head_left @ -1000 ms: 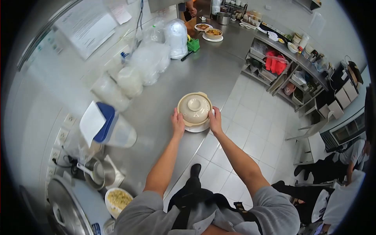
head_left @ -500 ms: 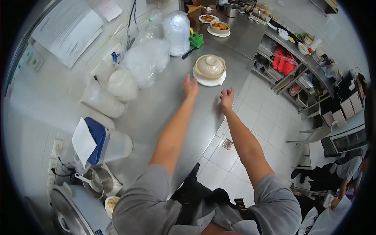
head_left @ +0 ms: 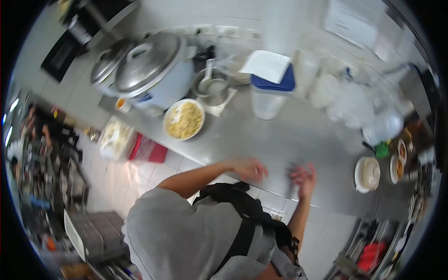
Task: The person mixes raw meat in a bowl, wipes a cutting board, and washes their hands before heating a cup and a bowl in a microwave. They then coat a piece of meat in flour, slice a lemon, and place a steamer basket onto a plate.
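Steel table (head_left: 303, 135) carries a bowl (head_left: 183, 119) of yellow food and a lidded pot (head_left: 367, 173); left hand (head_left: 249, 169) and right hand (head_left: 303, 177) hover empty, fingers apart.

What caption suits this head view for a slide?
Left hand and right hand, both empty, over the steel counter; lidded clay pot to their right.

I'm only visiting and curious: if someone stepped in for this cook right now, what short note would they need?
Left hand: open, empty, blurred, over the near edge of the steel counter.
Right hand: open, empty, just beside it.
Done: lidded clay pot stands on its white plate on the counter, off to the right, apart from both hands.
Left: bowl of yellow food sits untouched beside the rice cooker.
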A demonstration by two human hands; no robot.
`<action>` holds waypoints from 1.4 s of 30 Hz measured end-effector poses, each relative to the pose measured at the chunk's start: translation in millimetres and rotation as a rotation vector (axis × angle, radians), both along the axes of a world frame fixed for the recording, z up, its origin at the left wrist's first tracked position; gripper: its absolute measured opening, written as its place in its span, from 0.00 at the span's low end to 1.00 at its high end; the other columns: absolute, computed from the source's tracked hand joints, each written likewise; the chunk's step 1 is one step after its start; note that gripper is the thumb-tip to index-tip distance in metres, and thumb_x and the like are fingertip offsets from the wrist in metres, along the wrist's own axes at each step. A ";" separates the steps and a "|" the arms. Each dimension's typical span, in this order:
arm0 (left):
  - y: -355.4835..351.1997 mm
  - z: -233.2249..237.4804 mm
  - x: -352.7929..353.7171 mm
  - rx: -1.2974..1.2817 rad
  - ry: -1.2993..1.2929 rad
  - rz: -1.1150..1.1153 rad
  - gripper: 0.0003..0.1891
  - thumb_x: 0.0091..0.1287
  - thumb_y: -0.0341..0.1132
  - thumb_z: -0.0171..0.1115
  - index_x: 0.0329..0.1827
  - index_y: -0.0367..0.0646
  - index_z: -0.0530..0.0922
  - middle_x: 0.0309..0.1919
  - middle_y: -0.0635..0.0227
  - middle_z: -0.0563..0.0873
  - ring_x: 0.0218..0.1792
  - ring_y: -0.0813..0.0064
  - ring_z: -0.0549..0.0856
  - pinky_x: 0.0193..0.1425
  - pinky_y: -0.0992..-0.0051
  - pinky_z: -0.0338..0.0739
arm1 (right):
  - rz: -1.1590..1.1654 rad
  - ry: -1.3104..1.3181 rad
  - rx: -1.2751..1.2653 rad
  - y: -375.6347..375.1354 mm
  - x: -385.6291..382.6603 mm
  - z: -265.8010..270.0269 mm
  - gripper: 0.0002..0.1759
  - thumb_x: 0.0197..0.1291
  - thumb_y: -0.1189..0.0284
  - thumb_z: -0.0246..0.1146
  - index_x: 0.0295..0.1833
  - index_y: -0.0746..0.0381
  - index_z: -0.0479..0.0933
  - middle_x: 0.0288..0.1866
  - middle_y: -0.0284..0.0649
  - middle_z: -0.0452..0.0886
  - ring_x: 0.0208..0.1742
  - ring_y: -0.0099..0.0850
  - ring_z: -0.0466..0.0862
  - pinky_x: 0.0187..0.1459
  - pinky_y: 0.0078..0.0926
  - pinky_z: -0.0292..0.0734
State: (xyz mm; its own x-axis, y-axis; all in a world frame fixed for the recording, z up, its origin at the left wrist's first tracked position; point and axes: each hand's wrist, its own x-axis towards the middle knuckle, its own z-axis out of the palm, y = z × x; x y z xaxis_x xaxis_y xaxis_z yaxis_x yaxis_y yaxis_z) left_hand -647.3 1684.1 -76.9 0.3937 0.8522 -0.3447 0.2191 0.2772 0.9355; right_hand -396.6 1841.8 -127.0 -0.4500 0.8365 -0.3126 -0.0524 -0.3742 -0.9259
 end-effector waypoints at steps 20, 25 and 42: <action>252.1 -31.5 -431.2 0.285 1.622 -0.038 0.18 0.53 0.36 0.63 0.45 0.37 0.79 0.47 0.47 0.81 0.52 0.53 0.79 0.52 0.60 0.74 | 0.029 -0.266 0.165 -177.3 -106.6 48.4 0.25 0.58 0.81 0.54 0.62 0.61 0.65 0.43 0.38 0.81 0.37 0.24 0.81 0.33 0.20 0.76; 281.2 -107.0 -457.6 0.207 1.758 -0.312 0.16 0.40 0.35 0.69 0.35 0.41 0.83 0.38 0.54 0.85 0.41 0.59 0.85 0.45 0.68 0.81 | -0.444 -0.871 0.059 -290.1 11.8 -42.5 0.26 0.52 0.75 0.59 0.60 0.62 0.68 0.35 0.44 0.83 0.32 0.28 0.83 0.31 0.25 0.79; 249.6 6.3 -422.9 0.287 1.693 -0.214 0.10 0.54 0.36 0.58 0.23 0.41 0.84 0.27 0.58 0.86 0.32 0.63 0.86 0.36 0.62 0.79 | 0.231 -0.942 -0.415 -366.9 4.1 -151.6 0.25 0.51 0.56 0.60 0.51 0.61 0.76 0.43 0.53 0.81 0.48 0.52 0.79 0.49 0.39 0.75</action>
